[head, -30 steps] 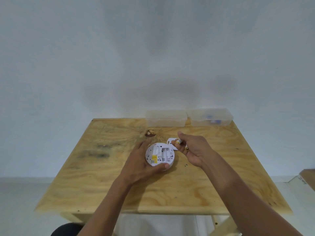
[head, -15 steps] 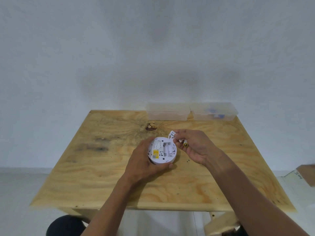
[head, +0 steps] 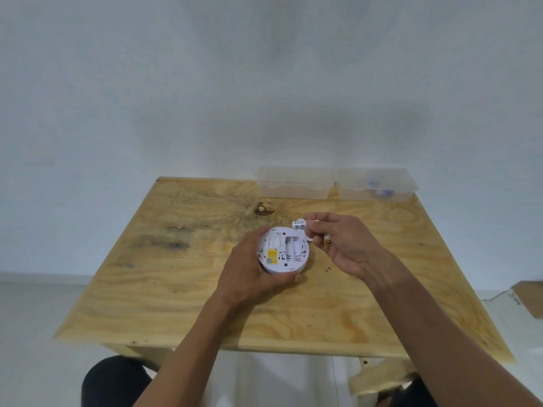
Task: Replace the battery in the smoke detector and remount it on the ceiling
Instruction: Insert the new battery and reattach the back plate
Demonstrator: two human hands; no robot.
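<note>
Smoke detector [head: 282, 250] sits gripped in the left hand [head: 252, 277]; right fingers [head: 318, 229] pinch batteries [head: 326, 240] at three o'clock—line them up carefully.

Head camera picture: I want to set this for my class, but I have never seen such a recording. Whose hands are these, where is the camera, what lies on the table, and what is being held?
No machine here: a person wears one wide-angle camera on the head, looking forward and down, so both arms reach in from below. The left hand cups a round white smoke detector, back side up, with its battery compartment open. The right hand pinches a small white cover piece and also holds a small cylinder with a yellow end, probably a battery. All this happens above a plywood table. At its far edge sit two clear lidded plastic boxes; the right box holds something bluish, too blurred to name.
</note>
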